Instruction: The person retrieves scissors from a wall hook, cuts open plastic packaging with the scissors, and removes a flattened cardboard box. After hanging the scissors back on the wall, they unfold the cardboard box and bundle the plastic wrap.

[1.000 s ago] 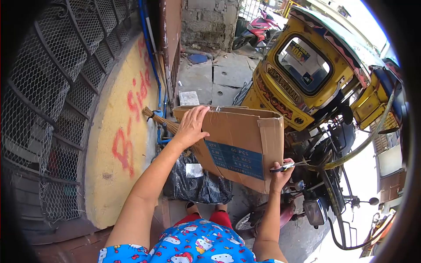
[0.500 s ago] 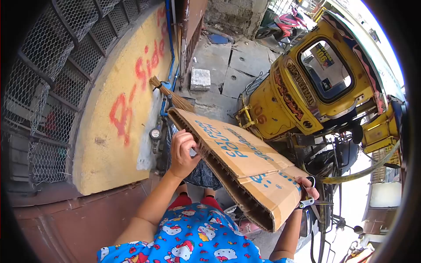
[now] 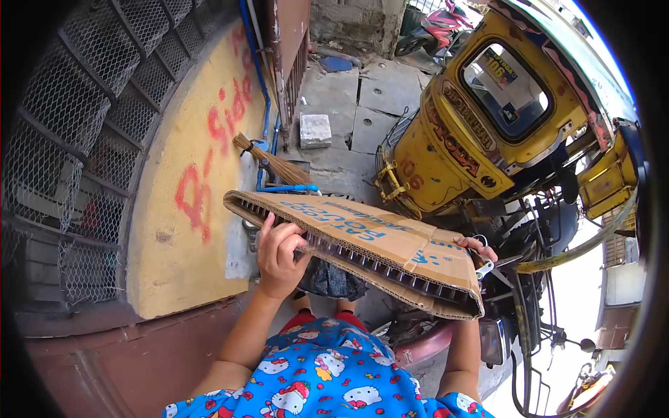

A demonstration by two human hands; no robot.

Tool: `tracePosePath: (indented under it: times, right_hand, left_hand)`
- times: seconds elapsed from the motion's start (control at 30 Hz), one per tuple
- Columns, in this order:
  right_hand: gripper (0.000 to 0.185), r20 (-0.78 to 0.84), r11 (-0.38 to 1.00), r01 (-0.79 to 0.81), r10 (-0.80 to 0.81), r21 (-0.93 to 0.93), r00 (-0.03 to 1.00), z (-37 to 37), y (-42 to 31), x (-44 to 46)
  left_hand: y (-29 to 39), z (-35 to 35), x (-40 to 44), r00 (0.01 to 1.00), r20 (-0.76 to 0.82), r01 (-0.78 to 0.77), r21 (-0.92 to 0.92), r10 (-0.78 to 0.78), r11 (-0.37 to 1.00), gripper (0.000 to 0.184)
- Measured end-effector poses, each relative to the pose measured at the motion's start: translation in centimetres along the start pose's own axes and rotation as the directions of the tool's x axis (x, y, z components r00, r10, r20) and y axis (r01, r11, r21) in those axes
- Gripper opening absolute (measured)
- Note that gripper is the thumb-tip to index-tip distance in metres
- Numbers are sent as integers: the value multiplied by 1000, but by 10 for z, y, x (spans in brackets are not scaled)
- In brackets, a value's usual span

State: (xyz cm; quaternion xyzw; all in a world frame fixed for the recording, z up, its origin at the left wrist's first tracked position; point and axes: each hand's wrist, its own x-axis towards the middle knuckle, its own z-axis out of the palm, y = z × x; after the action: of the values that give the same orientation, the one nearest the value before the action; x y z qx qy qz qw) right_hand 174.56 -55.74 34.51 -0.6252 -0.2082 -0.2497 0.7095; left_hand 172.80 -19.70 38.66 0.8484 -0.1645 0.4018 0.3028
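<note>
A flattened brown cardboard box [image 3: 369, 224] with blue "CAT FOOD POUCH" print is held up in front of me, its long open edge towards me. Dark gaps show between its two layers. My left hand [image 3: 280, 252] has its fingers curled at the open edge on the left part of the box. At the far right end, my right hand [image 3: 477, 247] grips the box from behind, fingers over its top edge. Scissors [image 3: 486, 269] with a pale handle are at that same hand, mostly hidden behind the box.
A yellow tricycle cab [image 3: 460, 139] stands ahead on the right. To the left are a yellow painted wall [image 3: 188, 188] and mesh window grilles. A stick broom [image 3: 272, 159] leans by blue pipes, near a concrete block [image 3: 316, 131]. A dark plastic bag [image 3: 331, 280] is below the box.
The box has turned to lie more level across my view, its right end raised and its left end shifted left and slightly down. Both hands have kept hold of it.
</note>
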Motion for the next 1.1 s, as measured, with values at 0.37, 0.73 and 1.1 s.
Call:
tracePosePath:
  times: [0.37, 0.73, 1.1]
  right_hand:
    - [67, 360, 994, 66, -29, -91, 933, 19, -8, 39]
    - [65, 591, 895, 436, -303, -92, 748, 120, -79, 177]
    - [78, 923, 1000, -25, 12, -2, 384, 234, -27, 83]
  left_hand:
    - [6, -10, -3, 988, -109, 122, 104, -110, 987, 38]
    - [22, -63, -21, 886, -319, 286, -192, -335, 939, 57]
    - [131, -145, -207, 490, -145, 860, -82, -860, 504, 67]
